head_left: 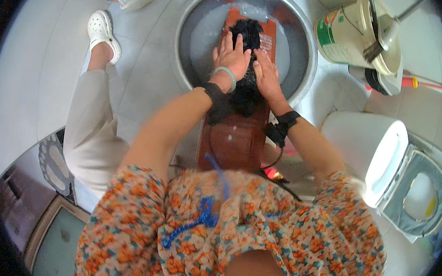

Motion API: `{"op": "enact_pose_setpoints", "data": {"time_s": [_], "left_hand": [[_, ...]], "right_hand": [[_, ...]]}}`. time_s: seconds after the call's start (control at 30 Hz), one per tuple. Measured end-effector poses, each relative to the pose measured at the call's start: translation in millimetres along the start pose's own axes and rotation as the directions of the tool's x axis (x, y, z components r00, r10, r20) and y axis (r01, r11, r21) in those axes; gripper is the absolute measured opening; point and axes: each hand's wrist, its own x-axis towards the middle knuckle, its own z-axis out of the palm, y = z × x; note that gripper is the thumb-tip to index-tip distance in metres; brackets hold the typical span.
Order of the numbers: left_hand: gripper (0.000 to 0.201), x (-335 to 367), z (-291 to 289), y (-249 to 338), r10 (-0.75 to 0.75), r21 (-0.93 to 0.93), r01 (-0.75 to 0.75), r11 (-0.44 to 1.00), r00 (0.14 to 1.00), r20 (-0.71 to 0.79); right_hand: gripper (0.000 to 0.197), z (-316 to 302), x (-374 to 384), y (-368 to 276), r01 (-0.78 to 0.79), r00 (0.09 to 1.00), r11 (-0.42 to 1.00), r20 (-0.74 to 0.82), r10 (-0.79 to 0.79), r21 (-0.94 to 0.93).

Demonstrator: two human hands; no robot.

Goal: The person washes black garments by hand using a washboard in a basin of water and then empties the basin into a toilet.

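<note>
A brown washboard (pixel 232 142) slants from close to my body into a round metal basin (pixel 306 32) that holds cloudy water. On the board lies a bunched black garment (pixel 247 31), wet and partly lacy. My left hand (pixel 232 59), with a pale green bangle at the wrist, presses flat on it, fingers spread. Beside it, my right hand (pixel 266 72) rests on the garment's right edge with fingers stretched out. Both wrists wear black straps. Part of the garment and the board's ridges are hidden under the hands.
A white bucket (pixel 345 35) with a brush-like tool stands right of the basin. Nearer on the right is a toilet (pixel 389 161) with its grey-covered seat. At left, another person's leg wears a white clog (pixel 102 33). A framed glass panel (pixel 58 244) shows lower left.
</note>
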Motion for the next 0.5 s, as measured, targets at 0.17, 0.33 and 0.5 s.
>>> {"op": "enact_pose_setpoints", "data": {"time_s": [0.17, 0.33, 0.5], "left_hand": [[0.055, 54, 3, 8, 0.057, -0.001, -0.057, 0.998, 0.989, -0.136], [0.033, 38, -13, 0, 0.301, -0.178, -0.292, 0.94, 0.953, 0.025], [0.021, -66, -40, -13, 0.578, -0.206, -0.598, 0.775, 0.802, -0.153]], "right_hand": [[0.039, 14, 70, 32, 0.051, 0.989, 0.999, -0.141, -0.052, -0.009], [0.029, 6, 47, 9, -0.224, 0.971, 0.934, -0.015, 0.237, 0.277], [0.013, -27, -42, -55, 0.03, 0.991, 0.997, -0.133, -0.021, 0.065]]}}
